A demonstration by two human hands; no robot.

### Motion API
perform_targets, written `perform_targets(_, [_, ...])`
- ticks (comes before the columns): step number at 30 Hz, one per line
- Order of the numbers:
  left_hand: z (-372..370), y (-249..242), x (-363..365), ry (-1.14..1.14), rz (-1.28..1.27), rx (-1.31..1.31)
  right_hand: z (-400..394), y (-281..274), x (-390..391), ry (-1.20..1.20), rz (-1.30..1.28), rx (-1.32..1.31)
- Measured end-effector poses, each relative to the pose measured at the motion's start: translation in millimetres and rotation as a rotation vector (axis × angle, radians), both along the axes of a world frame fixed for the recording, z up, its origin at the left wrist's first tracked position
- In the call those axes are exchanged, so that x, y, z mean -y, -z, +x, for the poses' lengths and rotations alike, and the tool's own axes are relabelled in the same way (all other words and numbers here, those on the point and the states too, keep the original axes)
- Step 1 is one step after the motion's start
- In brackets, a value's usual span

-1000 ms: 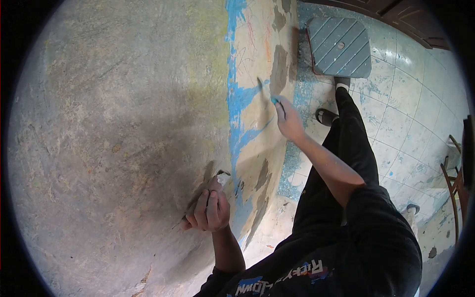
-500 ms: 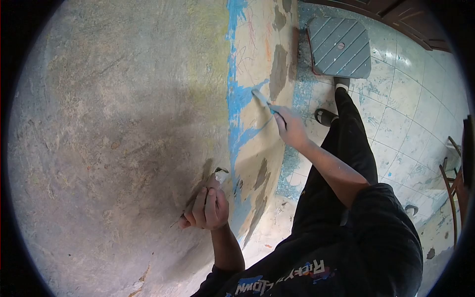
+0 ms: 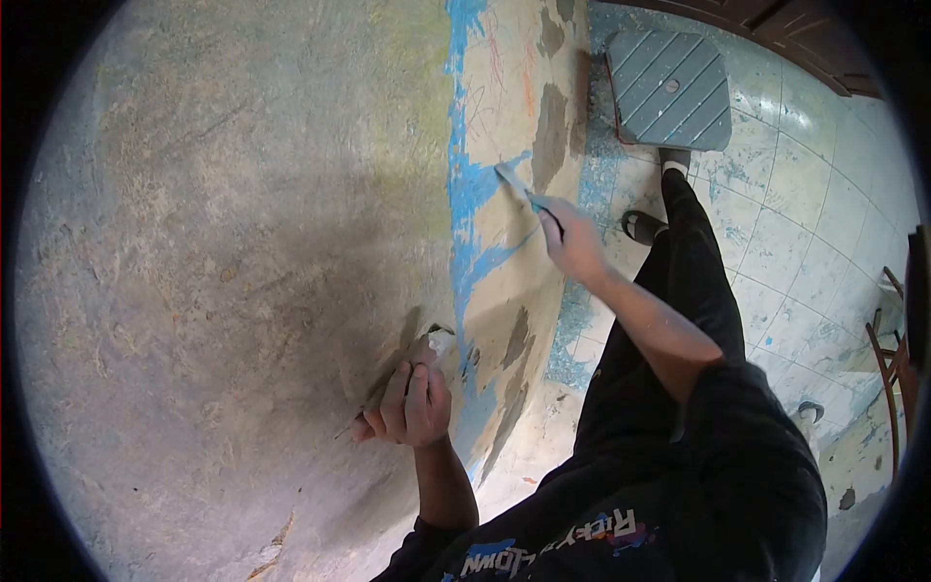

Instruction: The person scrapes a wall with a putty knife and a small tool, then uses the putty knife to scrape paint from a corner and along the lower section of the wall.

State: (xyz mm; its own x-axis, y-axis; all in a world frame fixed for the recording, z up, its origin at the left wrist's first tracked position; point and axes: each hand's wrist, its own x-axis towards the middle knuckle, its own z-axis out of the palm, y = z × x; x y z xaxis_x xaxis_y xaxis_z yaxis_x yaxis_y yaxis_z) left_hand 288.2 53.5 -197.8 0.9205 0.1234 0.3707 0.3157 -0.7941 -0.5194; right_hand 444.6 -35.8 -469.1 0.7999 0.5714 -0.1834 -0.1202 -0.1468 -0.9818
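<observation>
My right hand (image 3: 574, 241) is closed around the handle of a scraper (image 3: 514, 180). The scraper's blade tip rests at the edge of a blue paint patch (image 3: 473, 194) on the wall, where cream paint begins. Lower down, my left hand (image 3: 412, 405) is closed in front of the bare grey wall (image 3: 242, 242). From the top of its grip juts a flat tool (image 3: 438, 341) with white material on it, and a thin end shows below the fingers. The kind of tool I cannot tell, since the fingers cover most of it.
A grey plastic stool (image 3: 669, 92) stands on the paint-spattered tile floor (image 3: 776, 242), close to my sandaled feet. Wooden furniture legs (image 3: 884, 378) are at the right edge. A dark brown wooden panel (image 3: 795, 39) runs along the top right.
The scraper's tip has moved slightly up along the blue paint's edge, with my right hand following. The left hand stays nearly in place. The view has shifted slightly.
</observation>
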Motion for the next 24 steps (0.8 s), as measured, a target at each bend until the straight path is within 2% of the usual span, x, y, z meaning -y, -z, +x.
perform_targets(4, [3.2, 5.8, 0.6, -0.016, 0.013, 0.024, 3.6, -0.4, 6.9, -0.039, -0.004, 0.001])
perform_targets(6, [4.3, 4.6, -0.4, -0.014, 0.023, 0.032, -12.5, -12.5, 7.6, -0.008, 0.021, -0.004])
perform_targets(9, [5.1, 5.1, -1.3, 0.016, 0.013, 0.036, -13.8, 0.2, -8.6, 0.112, 0.007, 0.077])
perform_targets(12, [-2.8, 2.0, 0.0, 0.015, 0.002, 0.018, 27.9, -6.4, -31.4, 0.163, 0.040, 0.050])
perform_targets(18, [1.7, 6.5, -1.3, 0.000, 0.011, 0.040, -16.7, -21.4, 2.5, -0.008, -0.002, -0.025])
perform_targets(21, [-0.8, 4.5, 1.4, 0.013, -0.001, 0.035, 0.1, -12.9, -14.5, 0.099, 0.004, 0.047])
perform_targets(24, [6.1, 5.8, -1.0, 0.011, -0.009, 0.053, 56.8, -5.1, -33.1, 0.119, 0.005, 0.073])
